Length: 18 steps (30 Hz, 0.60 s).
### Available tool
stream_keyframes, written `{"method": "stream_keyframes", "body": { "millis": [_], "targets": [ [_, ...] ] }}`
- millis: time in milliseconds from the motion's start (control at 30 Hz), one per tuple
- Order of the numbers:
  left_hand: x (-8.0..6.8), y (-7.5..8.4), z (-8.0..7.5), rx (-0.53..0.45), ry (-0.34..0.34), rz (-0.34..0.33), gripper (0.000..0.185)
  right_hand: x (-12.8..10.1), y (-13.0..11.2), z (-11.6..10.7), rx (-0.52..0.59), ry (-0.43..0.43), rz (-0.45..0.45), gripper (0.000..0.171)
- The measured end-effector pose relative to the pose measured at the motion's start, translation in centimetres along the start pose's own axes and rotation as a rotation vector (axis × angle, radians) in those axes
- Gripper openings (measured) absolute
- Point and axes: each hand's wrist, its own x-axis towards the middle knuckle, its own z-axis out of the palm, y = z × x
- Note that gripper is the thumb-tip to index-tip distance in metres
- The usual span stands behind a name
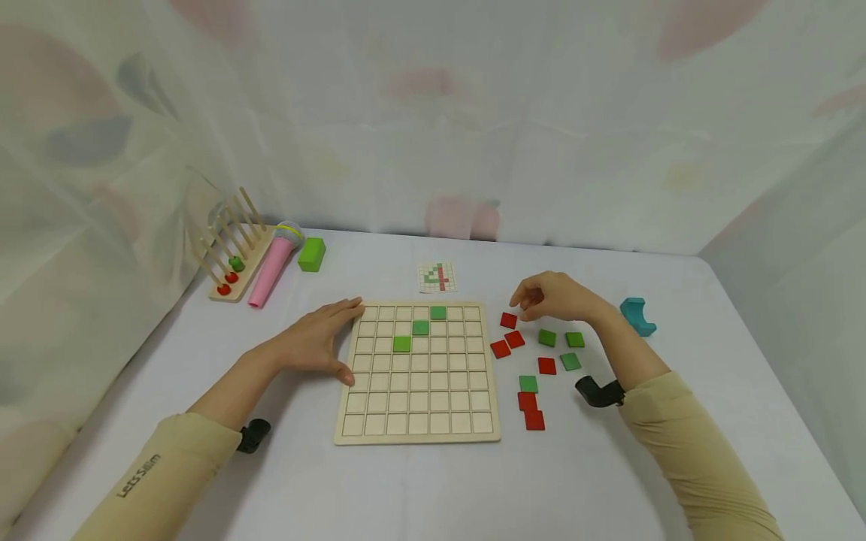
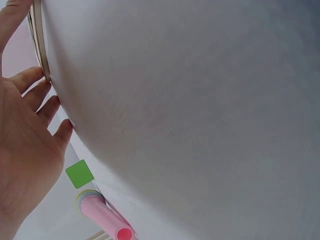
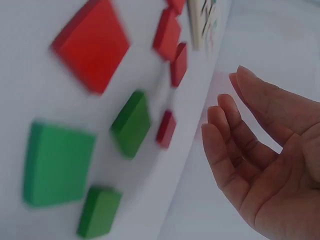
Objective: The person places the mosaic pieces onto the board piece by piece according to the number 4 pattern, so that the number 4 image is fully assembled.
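A wooden grid board (image 1: 418, 421) lies in the middle of the white table, with three green tiles (image 1: 420, 327) in a diagonal near its top. My left hand (image 1: 328, 340) lies flat on the table, fingers straight, touching the board's left edge (image 2: 41, 45). My right hand (image 1: 536, 299) hovers over the loose tiles to the right of the board. Its fingers (image 3: 225, 130) are relaxed and hold nothing. Below and beside it lie several red tiles (image 1: 514, 339) and several green tiles (image 1: 546, 337). The red tiles (image 3: 91, 46) and green tiles (image 3: 131, 123) show blurred in the right wrist view.
A small pattern card (image 1: 437, 277) lies behind the board. A teal block (image 1: 638, 316) sits at the right. At the back left are a green block (image 1: 311, 254), a pink toy microphone (image 1: 273, 269) and a wooden peg rack (image 1: 230, 255) with beads. Curtains enclose the table.
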Motion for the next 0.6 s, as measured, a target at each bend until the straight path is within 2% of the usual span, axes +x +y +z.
{"method": "stream_keyframes", "body": {
  "millis": [267,600],
  "targets": [
    [0.0,0.1,0.0,0.005,0.006,0.007,0.13,-1.5,3.1,-0.5,-0.008,-0.06,0.059,0.022],
    [0.0,-0.1,0.1,0.007,0.004,0.004,0.131,-2.1,4.0,-0.6,0.072,-0.147,0.053,0.03]
  ]
}}
